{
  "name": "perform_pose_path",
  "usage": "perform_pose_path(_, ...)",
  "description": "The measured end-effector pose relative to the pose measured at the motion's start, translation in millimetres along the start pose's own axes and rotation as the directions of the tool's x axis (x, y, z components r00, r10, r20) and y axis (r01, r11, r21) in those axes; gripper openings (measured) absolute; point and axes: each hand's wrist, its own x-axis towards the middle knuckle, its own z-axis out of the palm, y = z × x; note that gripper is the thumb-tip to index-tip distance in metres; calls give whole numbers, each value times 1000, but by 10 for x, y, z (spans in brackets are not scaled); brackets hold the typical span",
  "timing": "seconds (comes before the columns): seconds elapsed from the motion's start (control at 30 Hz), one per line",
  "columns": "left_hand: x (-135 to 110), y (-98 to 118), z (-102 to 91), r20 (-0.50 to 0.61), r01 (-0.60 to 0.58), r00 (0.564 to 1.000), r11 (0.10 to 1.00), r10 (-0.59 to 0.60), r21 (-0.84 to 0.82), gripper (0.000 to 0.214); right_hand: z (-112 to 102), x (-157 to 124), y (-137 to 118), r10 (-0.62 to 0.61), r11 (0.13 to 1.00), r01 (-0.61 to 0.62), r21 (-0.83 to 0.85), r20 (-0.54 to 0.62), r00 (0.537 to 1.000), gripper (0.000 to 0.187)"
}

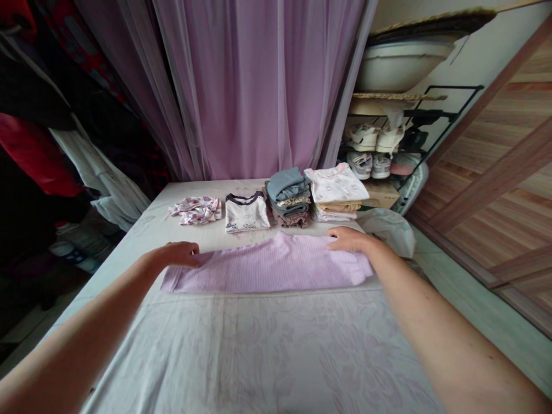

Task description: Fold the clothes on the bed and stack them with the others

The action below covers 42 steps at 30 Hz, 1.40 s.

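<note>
A lilac ribbed garment, folded into a long strip, lies flat across the sheet-covered bed. My left hand is closed on its far edge near the left end. Toward the right end, my right hand grips the same far edge with curled fingers. Just beyond the strip, a folded white shirt with a dark collar lies beside a crumpled patterned cloth. Whether the lilac piece is a top or trousers, I cannot tell.
Behind stand a stack of blue, grey and brown clothes and a white-topped stack. A purple curtain hangs at the back. Right of the bed are a plastic bag, a shoe rack with shoes and a wooden door. Clothes hang left.
</note>
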Motion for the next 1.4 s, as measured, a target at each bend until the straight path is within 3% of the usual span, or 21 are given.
perform_pose_path(0.1,-89,-43,-220,-79,-60,995,997,57,-47,43,-160,-26,-54,-66,998,64,-22,-122,990,24)
perform_pose_path(0.17,-172,-77,-375,-238,-11,971,1000,3,-30,46,-289,-77,-113,-75,997,68,-33,-274,959,34)
perform_pose_path(0.27,-324,-124,-480,-528,62,848,998,-50,5,48,-416,-239,-203,-71,997,45,-68,-452,889,42)
perform_pose_path(0.33,-418,-140,-397,-633,71,773,997,-38,27,41,-364,-395,-230,-138,985,65,-157,-516,845,42)
perform_pose_path(0.37,-454,-140,-306,-653,77,757,996,-35,36,37,-283,-478,-228,-189,973,84,-215,-536,823,44)
perform_pose_path(0.43,-498,-124,-47,-648,97,760,994,-49,39,33,-22,-635,-189,-273,942,105,-319,-547,791,47)
perform_pose_path(0.57,-516,-77,514,-539,42,842,999,-24,20,33,592,-852,-8,-316,914,158,-375,-409,856,51)
perform_pose_path(0.67,-521,-83,718,-526,37,850,999,-34,-5,38,797,-893,145,-265,946,141,-293,-444,856,57)
perform_pose_path(0.7,-524,-93,736,-533,50,845,999,-46,-6,40,799,-883,186,-205,967,100,-234,-486,850,57)
perform_pose_path(0.77,-531,-111,729,-538,86,840,996,-75,-5,45,739,-833,246,31,995,-79,-66,-539,842,51)
perform_pose_path(0.83,-540,-118,706,-529,123,842,992,-107,-5,51,651,-761,271,311,947,-310,87,-493,813,45)
perform_pose_path(0.9,-553,-113,699,-512,148,849,989,-131,-8,54,591,-683,269,453,890,-431,150,-400,797,46)
perform_pose_path(1.0,-577,-107,720,-478,173,863,985,-164,-27,57,594,-584,250,440,893,-380,241,-294,848,44)
perform_pose_path(1.07,-589,-118,737,-459,184,869,982,-184,-45,58,632,-542,246,426,867,-307,393,-263,865,34)
perform_pose_path(1.17,-586,-119,741,-459,219,865,975,-205,-24,62,676,-519,251,441,771,-187,608,-298,847,23)
perform_pose_path(1.27,-558,29,700,-493,257,844,966,-210,28,68,673,-527,223,496,658,-149,738,-276,823,24)
perform_pose_path(1.33,-519,276,654,-503,160,855,987,-124,29,66,655,-531,166,539,585,-170,793,-224,812,30)
perform_pose_path(1.4,-461,637,624,-503,-91,860,996,82,7,56,635,-524,88,561,562,-212,799,-179,809,32)
